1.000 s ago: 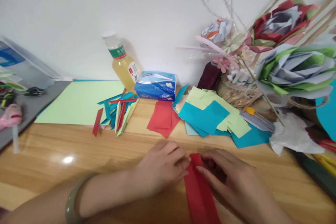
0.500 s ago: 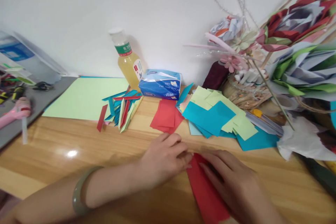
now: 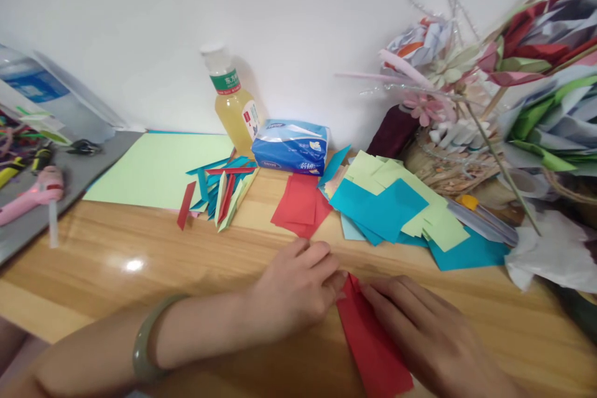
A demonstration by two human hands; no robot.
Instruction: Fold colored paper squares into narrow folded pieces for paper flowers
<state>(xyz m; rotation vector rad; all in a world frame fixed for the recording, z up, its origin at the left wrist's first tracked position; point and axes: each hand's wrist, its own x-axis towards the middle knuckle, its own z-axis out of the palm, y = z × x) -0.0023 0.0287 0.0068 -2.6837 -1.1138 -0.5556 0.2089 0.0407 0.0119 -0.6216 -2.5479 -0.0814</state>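
A red strip of paper (image 3: 373,342) lies lengthwise on the wooden table between my hands, with a small fold at its far end. My left hand (image 3: 298,286), a pale green bangle (image 3: 147,342) on its wrist, pinches the far left corner of the paper. Along the right edge, the fingers of my right hand (image 3: 420,323) close on the paper near the same end. Just beyond my left hand are red paper pieces (image 3: 298,205). Blue paper pieces (image 3: 377,205) and light green paper pieces (image 3: 433,211) overlap farther right.
Folded paper strips (image 3: 219,193) are piled on a light green sheet (image 3: 140,168). Behind them stand a drink bottle (image 3: 231,99) and a blue tissue pack (image 3: 291,146). A pink glue gun (image 3: 41,189) lies at left; paper flowers (image 3: 555,118) fill the right.
The view has shifted slightly. My right fingertips have moved a little on the red paper's far end, where a small fold now shows. My left hand still pinches its corner.
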